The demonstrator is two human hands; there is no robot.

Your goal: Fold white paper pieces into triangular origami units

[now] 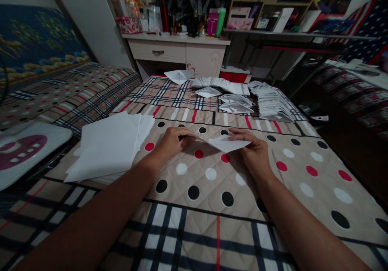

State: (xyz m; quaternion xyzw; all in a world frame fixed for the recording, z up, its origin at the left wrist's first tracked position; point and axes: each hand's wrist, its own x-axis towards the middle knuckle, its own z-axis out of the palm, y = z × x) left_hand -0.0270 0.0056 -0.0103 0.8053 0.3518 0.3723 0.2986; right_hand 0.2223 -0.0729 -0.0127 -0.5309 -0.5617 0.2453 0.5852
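Note:
A folded piece of white paper [228,143] is held up just over the bedspread between my two hands. My left hand [177,139] pinches its left end with thumb and fingers. On the opposite side, my right hand [250,147] grips the right end, its fingers behind the paper and the thumb hidden. To the left lies a stack of white paper sheets [110,141], its edges uneven. Beyond my hands sit several folded paper boats [236,103] and a larger folded paper piece [179,76].
Long rows of packed folded papers [274,101] curve along the bed's far right part. The quilted bedspread [194,174] has dots and plaid bands. A white and purple folding table [33,149] stands at the left. A cream dresser [178,52] with bottles is behind the bed.

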